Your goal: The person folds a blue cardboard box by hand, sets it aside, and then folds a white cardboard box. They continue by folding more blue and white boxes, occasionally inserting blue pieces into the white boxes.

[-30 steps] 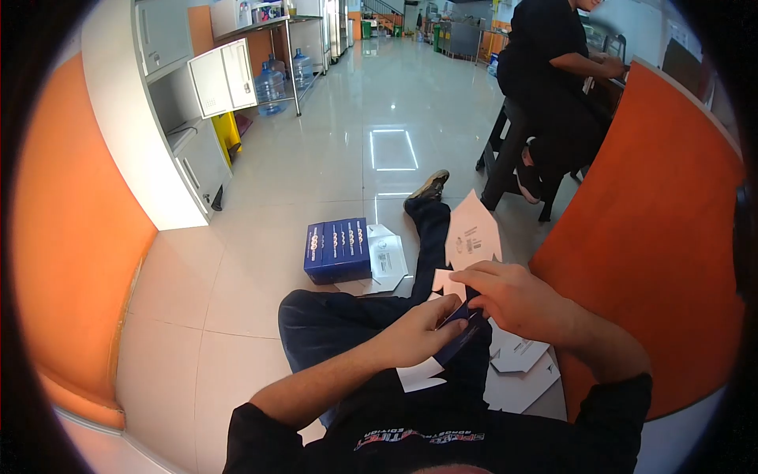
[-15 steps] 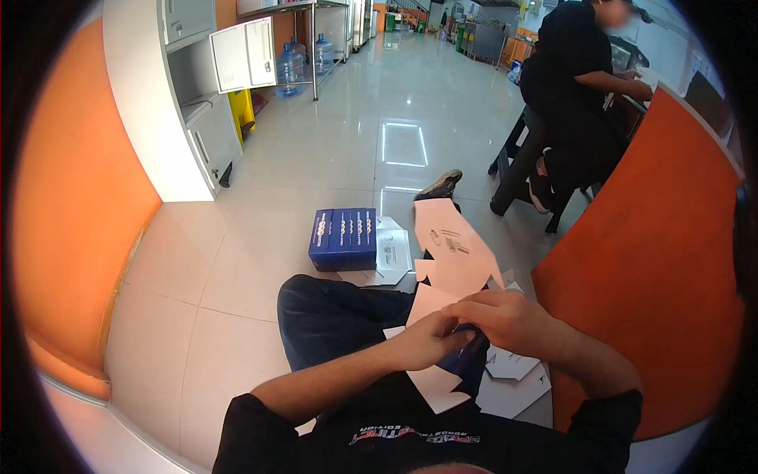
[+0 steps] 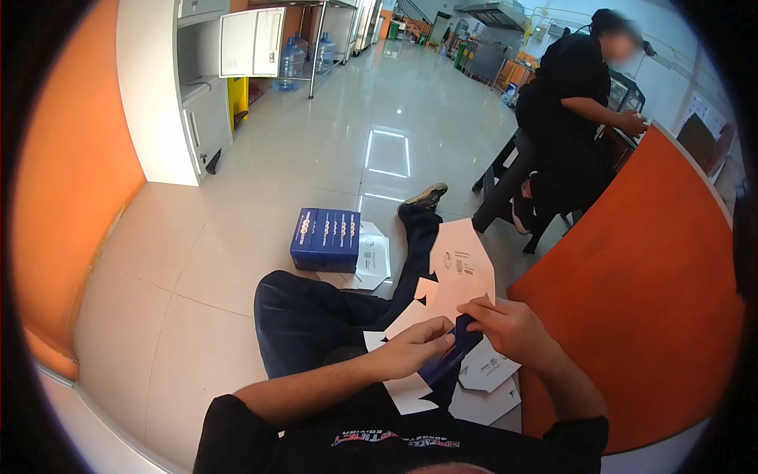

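Across my lap lies a partly folded cardboard box blank (image 3: 462,268), pale on the inside with small dark print. A navy printed panel (image 3: 454,351) of it is folded up between my hands. My left hand (image 3: 418,345) is closed on the panel's left edge, thumb on top. My right hand (image 3: 509,325) pinches the same blank at the panel's upper end, its fingers curled over the edge. A lower pale flap (image 3: 408,393) hangs below my left forearm.
Several navy boxes (image 3: 325,245) stand together on the floor ahead, beside flat blanks (image 3: 373,257). More blanks (image 3: 489,373) lie right of my leg, near an orange panel (image 3: 632,292). A seated co-worker (image 3: 560,103) is at the right. A white locker (image 3: 253,43) has its door ajar.
My hands have moved slightly apart, and the navy panel between them now shows more. The blank's far end has turned more upright. The co-worker's arm has shifted.
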Available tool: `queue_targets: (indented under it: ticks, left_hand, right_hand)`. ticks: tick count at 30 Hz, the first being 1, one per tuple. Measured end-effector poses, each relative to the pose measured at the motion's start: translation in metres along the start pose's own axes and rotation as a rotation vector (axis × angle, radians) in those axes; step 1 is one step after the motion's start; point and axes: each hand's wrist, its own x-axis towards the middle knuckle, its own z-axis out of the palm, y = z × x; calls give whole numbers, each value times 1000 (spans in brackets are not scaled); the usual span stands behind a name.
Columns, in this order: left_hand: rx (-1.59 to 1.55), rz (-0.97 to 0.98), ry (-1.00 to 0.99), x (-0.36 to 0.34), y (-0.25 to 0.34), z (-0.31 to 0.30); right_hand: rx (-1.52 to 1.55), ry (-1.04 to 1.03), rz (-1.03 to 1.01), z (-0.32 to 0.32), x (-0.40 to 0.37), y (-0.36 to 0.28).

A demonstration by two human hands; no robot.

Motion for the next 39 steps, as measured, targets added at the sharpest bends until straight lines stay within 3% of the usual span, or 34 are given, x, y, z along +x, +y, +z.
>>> queue_targets:
  ticks: [6, 10, 12, 15, 19, 21, 22, 24, 25, 29, 32, 36, 39]
  left_hand:
    - [-122, -61, 16, -7, -18, 7]
    - [-68, -110, 38, -14, 0, 17]
    - [-93, -48, 153, -22, 13, 34]
    - [-107, -158, 84, -23, 0, 27]
    - [-19, -134, 113, -20, -28, 23]
    - [-310, -292, 97, -21, -12, 18]
    - [-305, -296, 89, -22, -8, 16]
    - [-388, -173, -41, -23, -3, 12]
    - [-317, -94, 27, -27, 1, 17]
    - [-248, -129, 203, -32, 11, 18]
    - [5, -94, 159, -30, 6, 15]
    - [59, -120, 202, -23, 11, 19]
    - [42, -32, 278, -17, 15, 20]
  right_hand:
    - [-57, -83, -40, -1, -1, -13]
    - [-16, -51, -9, -1, -2, -15]
    - [-77, -89, -94, 4, -2, -17]
    - [-30, -138, -94, 7, -4, -14]
    - [-37, -108, -130, 9, -8, -12]
    - [30, -80, -111, 2, -7, -10]
    - [28, -75, -103, 1, -8, -11]
    - [-28, -83, 34, 0, -12, -13]
    - [-32, -74, 44, 1, -14, -13]
    - [-41, 7, 8, 10, -18, -14]
    - [-94, -3, -62, 11, -17, -21]
    - [-122, 20, -55, 5, -14, -18]
    - [-172, 57, -60, 6, -14, -19]
